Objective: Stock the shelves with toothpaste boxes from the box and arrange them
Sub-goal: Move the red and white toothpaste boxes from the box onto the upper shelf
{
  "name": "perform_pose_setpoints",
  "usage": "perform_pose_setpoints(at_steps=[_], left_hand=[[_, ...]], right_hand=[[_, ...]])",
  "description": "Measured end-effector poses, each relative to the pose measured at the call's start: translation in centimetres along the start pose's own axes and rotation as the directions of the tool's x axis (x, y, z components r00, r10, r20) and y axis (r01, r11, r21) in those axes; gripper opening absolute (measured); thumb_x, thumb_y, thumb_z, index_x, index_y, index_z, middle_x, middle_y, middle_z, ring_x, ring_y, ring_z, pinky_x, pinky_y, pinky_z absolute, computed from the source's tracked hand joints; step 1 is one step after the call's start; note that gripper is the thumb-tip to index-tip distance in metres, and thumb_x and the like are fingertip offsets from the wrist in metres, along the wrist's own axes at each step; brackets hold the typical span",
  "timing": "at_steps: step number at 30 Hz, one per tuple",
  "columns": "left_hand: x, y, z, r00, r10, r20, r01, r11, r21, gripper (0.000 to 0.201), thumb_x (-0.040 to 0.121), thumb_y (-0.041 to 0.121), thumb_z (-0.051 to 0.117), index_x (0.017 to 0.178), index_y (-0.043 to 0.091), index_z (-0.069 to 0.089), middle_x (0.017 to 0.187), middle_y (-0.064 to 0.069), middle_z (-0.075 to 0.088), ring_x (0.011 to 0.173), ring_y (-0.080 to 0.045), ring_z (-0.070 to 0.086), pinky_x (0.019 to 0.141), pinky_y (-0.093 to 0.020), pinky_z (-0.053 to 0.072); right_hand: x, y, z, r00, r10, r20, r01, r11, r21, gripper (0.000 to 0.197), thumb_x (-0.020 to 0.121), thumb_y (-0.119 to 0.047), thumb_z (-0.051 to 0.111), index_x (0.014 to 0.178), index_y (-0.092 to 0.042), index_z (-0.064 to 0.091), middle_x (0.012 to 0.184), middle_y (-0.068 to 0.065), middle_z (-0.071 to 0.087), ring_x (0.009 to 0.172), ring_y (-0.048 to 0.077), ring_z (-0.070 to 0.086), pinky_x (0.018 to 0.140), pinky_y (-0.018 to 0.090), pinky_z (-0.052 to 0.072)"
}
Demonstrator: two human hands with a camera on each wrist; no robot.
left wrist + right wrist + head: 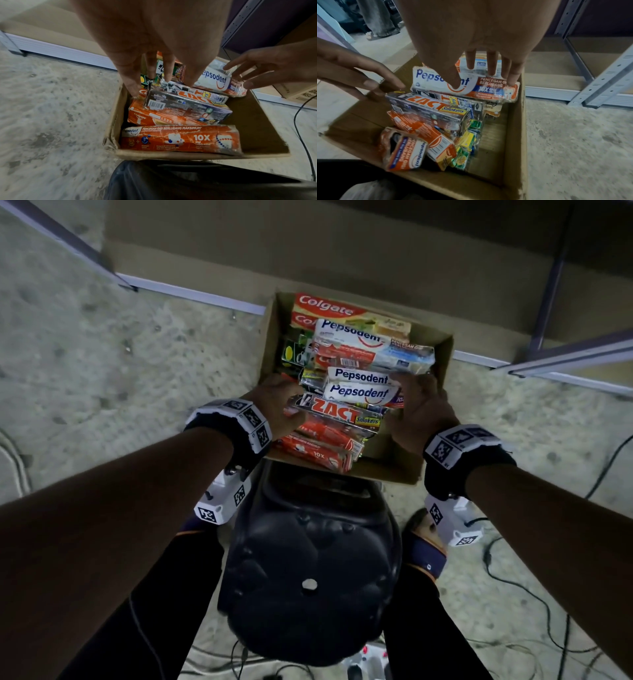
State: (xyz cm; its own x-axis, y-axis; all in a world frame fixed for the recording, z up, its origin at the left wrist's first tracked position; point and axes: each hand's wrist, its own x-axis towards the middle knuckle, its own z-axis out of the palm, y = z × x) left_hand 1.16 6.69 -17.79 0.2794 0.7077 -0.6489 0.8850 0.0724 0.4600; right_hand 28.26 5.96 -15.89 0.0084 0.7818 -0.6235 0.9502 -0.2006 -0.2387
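Observation:
An open cardboard box (444, 354) stands on the floor in front of a low shelf board (308, 244). It is packed with toothpaste boxes: red Colgate (325, 306) at the far end, white Pepsodent packs (359, 392) in the middle, a dark ZACT pack (339, 414) and an orange Pepsodent box (180, 138) nearest me. My left hand (291, 402) reaches in with straight fingers (167, 73) at the left ends of the packs, by the ZACT pack (188, 98). My right hand (481, 78) lies with straight fingers and thumb on a wrapped Pepsodent pack (440, 82).
A metal rack upright (551, 278) and rail stand at the right of the shelf. A black moulded object (308, 559) sits between my arms, against the box's near wall. Cables (513, 594) trail over the rough floor on the right. Another carton (302, 92) sits on the shelf board.

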Motion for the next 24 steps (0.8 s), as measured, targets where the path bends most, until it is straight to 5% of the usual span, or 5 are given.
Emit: perform_pose_setpoints(at_steps=[8, 16, 20, 24], left_hand=[[1.6, -1.0, 1.1, 1.0, -0.011, -0.027, 0.011, 1.0, 0.009, 0.05, 0.086, 0.044, 0.065, 0.13, 0.026, 0.051, 0.137, 0.0, 0.043, 0.106, -0.02, 0.059, 0.085, -0.024, 0.038], [1.7, -0.4, 1.9, 0.994, -0.06, 0.096, 0.048, 0.991, 0.127, 0.046, 0.084, 0.047, 0.068, 0.121, 0.021, 0.059, 0.138, -0.004, 0.045, 0.115, -0.028, 0.055, 0.097, -0.034, 0.045], [2.1, 0.1, 2.2, 0.989, -0.075, 0.125, 0.067, 0.995, 0.067, 0.04, 0.081, 0.042, 0.073, 0.104, 0.014, 0.055, 0.115, -0.01, 0.058, 0.1, -0.029, 0.058, 0.087, -0.039, 0.048], [2.4, 0.1, 3.1, 0.987, -0.107, 0.122, 0.108, 0.994, -0.004, 0.043, 0.078, 0.044, 0.077, 0.092, 0.018, 0.045, 0.082, -0.001, 0.055, 0.085, -0.028, 0.059, 0.07, -0.034, 0.043]], right_hand=[[1.9, 0.9, 0.7, 1.0, -0.002, -0.002, 0.001, 0.994, -0.113, 0.074, 0.083, -0.045, 0.06, 0.146, -0.035, 0.024, 0.148, 0.006, 0.028, 0.132, 0.037, 0.036, 0.106, 0.051, 0.04], [3.0, 0.5, 0.3, 0.999, -0.019, -0.045, 0.01, 0.983, -0.181, 0.064, 0.081, -0.042, 0.066, 0.137, -0.025, 0.039, 0.14, 0.013, 0.034, 0.126, 0.04, 0.039, 0.102, 0.051, 0.038], [3.1, -0.4, 0.5, 0.997, 0.015, -0.071, -0.027, 0.985, -0.172, 0.063, 0.079, -0.035, 0.069, 0.132, -0.02, 0.04, 0.14, 0.013, 0.036, 0.125, 0.038, 0.039, 0.101, 0.05, 0.039], [3.1, -0.1, 0.7, 1.0, -0.007, -0.022, 0.003, 0.98, -0.2, 0.057, 0.079, -0.035, 0.069, 0.129, -0.026, 0.041, 0.138, 0.007, 0.042, 0.125, 0.038, 0.039, 0.1, 0.052, 0.041]])
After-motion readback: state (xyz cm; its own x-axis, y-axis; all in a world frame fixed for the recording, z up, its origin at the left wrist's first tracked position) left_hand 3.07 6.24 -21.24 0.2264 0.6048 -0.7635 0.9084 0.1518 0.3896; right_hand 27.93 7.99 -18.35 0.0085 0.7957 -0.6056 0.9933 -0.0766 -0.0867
